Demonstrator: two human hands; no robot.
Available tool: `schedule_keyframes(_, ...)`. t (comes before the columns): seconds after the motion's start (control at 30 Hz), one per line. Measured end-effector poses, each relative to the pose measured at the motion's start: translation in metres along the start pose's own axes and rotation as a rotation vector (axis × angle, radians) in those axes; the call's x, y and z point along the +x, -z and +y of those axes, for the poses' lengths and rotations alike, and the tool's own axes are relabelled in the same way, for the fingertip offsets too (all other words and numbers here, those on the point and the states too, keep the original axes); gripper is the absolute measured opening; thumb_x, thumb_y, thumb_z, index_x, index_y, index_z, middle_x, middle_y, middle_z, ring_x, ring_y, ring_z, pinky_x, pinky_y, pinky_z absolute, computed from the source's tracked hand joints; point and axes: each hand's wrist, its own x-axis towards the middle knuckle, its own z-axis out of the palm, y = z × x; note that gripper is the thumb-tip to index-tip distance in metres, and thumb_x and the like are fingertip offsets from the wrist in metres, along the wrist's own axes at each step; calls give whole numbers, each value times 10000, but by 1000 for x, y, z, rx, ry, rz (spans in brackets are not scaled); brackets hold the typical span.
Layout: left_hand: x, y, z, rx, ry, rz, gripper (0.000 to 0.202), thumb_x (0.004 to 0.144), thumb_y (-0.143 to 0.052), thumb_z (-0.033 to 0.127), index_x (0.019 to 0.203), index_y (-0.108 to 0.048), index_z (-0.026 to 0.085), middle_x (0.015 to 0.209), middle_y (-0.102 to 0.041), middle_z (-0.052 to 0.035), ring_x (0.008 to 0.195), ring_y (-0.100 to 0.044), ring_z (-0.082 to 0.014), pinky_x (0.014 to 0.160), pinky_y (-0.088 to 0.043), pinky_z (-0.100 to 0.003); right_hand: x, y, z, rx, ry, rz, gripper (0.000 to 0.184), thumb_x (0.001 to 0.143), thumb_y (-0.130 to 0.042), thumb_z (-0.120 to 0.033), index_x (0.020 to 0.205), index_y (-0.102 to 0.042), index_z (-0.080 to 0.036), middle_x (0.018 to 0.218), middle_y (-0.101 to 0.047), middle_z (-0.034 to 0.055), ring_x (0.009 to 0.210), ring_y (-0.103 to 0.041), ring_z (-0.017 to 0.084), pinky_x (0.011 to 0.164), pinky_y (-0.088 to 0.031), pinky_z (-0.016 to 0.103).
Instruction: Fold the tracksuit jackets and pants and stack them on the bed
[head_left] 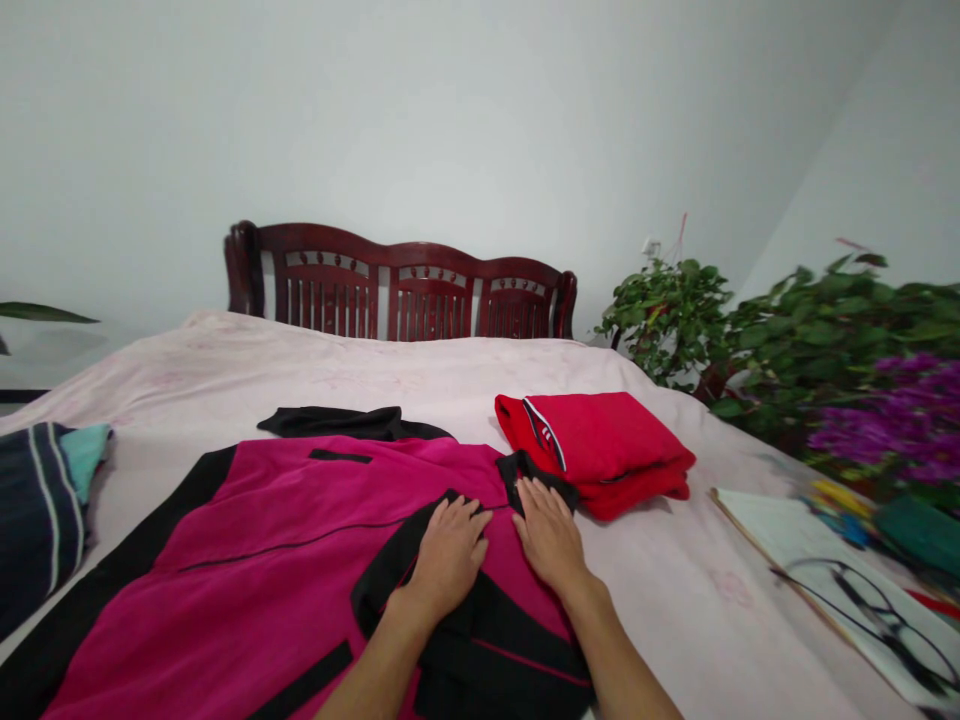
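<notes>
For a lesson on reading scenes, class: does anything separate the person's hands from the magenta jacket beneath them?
Nothing does. The left hand and right hand lie flat directly on the magenta jacket; the only thing under them is the jacket's own fabric and black trim.

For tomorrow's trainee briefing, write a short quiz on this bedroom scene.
1. True or false: the left hand and right hand both lie flat on the magenta jacket.
2. What colour is the folded garment on the bed?
3. Which is closer to the leafy plants: the folded garment or the striped cloth?

Key: 1. True. 2. Red. 3. The folded garment.
</notes>
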Motion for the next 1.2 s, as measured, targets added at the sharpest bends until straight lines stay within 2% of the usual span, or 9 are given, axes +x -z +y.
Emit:
schedule_keyframes(0.2,-3,23,-11,48,190,183,397,912,-421,179,1214,-671,243,1278,-679,-74,1253,-549,-264,1151,-245,-511,-4,-1,-2,-103,-89,19,458,956,-397,-254,1390,-513,-165,1376,-576,134,1239,-525,265,1021,-367,404)
schedule_keyframes(0.37,-26,52,-21,97,273,162,387,883,-480,175,1215,-667,240,1232,-700,-85,1183,-591,-255,1088,-324,-466,-4,0,-4,-204,-162,14,439,952,-363,-220,1343,-560,-174,1263,-615,148,1103,-565,276,893,-400,382)
schedule_keyframes(0.53,-83,85,-40,291,305,99,373,923,-464,263,1244,-651,243,1282,-671,-107,1227,-567,-285,1084,-329,-491,-7,1,-6,-191,-147,-8,469,963,-337,-239,1393,-509,-167,1325,-579,155,1154,-536,277,941,-371,382)
schedule_keyframes(0.73,-177,133,-82,571,407,60,461,940,-472,385,1364,-570,234,1456,-526,-141,1373,-435,-332,1116,-293,-531,-8,19,-14,-113,-170,-219,537,958,-400,-284,1442,-430,-53,1478,-450,214,1361,-412,297,1087,-294,400)
schedule_keyframes(0.83,-215,144,-95,643,411,23,502,932,-493,393,1415,-517,260,1505,-467,-136,1416,-376,-331,1129,-267,-542,-13,32,-31,-93,-190,-259,529,922,-472,-294,1378,-505,-28,1454,-464,254,1350,-431,340,1087,-300,447)
schedule_keyframes(0.93,-235,144,-98,675,359,17,498,938,-483,377,1423,-510,268,1541,-414,-129,1435,-350,-310,1140,-270,-507,-29,41,-62,-40,-140,-263,473,961,-392,-345,1342,-563,-122,1415,-535,184,1303,-491,298,1053,-349,421)
schedule_keyframes(1.03,-240,140,-96,697,353,68,487,943,-473,372,1417,-518,270,1538,-418,-120,1427,-367,-300,1142,-282,-497,-53,41,-101,66,-63,-263,538,978,-339,-466,1368,-542,-157,1367,-585,155,1248,-539,287,1002,-398,406)
schedule_keyframes(1.1,-240,137,-97,709,344,106,478,942,-476,377,1405,-533,271,1527,-435,-118,1418,-384,-301,1140,-291,-502,-69,37,-122,98,-33,-244,618,933,-441,-511,1417,-487,-130,1394,-556,178,1261,-520,319,999,-397,424)
schedule_keyframes(1.2,-240,133,-101,732,305,150,465,936,-491,382,1379,-565,261,1512,-453,-135,1406,-403,-310,1132,-314,-514,-85,28,-138,61,-34,-161,636,883,-562,-445,1436,-469,-145,1434,-519,159,1286,-486,325,1015,-382,425)
